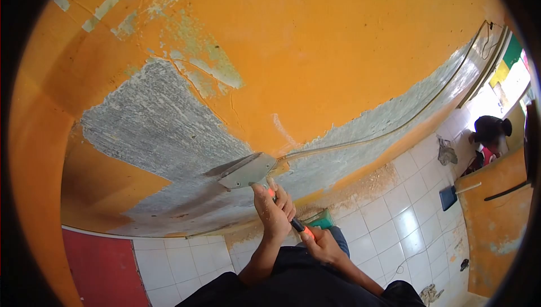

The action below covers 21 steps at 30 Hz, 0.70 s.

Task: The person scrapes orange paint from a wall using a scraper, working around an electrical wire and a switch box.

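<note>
A wide-bladed wall scraper (251, 173) meets the wall, its flat metal blade lying along the edge between orange paint and bare grey surface. My left hand (273, 212) is closed around the upper part of its orange and black handle, close to the blade. Lower down, my right hand (322, 245) grips the handle's end. The orange painted wall (315, 59) has a large stripped grey patch (160, 118) left of the blade. A cable (366, 139) runs along the wall from near the blade to the right.
White floor tiles (389, 211) lie below, with dusty debris (360, 186) along the wall's foot. A red panel (101, 267) is at lower left. At right, a person (489, 141) is near a blue dustpan (448, 198) and a grey rag (447, 152). A green object (321, 219) sits behind my hands.
</note>
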Motion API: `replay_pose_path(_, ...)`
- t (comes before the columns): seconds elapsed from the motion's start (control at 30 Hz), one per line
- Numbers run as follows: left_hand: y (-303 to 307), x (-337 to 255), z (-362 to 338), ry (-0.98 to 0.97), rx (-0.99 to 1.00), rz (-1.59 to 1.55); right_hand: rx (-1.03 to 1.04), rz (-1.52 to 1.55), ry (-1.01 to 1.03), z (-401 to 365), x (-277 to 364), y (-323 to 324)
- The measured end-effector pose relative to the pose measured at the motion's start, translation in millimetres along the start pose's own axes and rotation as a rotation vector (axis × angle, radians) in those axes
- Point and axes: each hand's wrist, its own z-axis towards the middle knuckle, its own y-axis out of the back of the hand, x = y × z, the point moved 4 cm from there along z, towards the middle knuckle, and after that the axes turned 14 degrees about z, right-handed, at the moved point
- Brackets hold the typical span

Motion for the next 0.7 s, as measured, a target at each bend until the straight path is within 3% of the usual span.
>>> replay_pose_path(0.13, 1.0, -0.1, -1.4, 0.023, -0.022, 0.033, 0.018, 0.041, 0.028, 0.0, -2.2, -0.9)
replay_pose_path(0.23, -1.0, -7.1, -0.6, 0.001, 0.03, -0.051, 0.057, -0.028, -0.077, 0.6, 1.9, 5.5)
replay_pose_path(0.33, 5.4, -10.5, -2.0, 0.0, 0.109, -0.069, 0.127, 0.079, -0.015, -5.7, 0.4, -4.6)
replay_pose_path(0.4, 6.4, -9.8, 2.3, -0.046, 0.275, -0.136, 0.164, 0.355, 0.003, -11.4, 13.8, -9.3)
replay_pose_path(0.7, 10.1, 2.7, 14.2, -0.074, 0.48, -0.392, 0.157, 0.306, 0.172, -7.3, 0.7, -18.0)
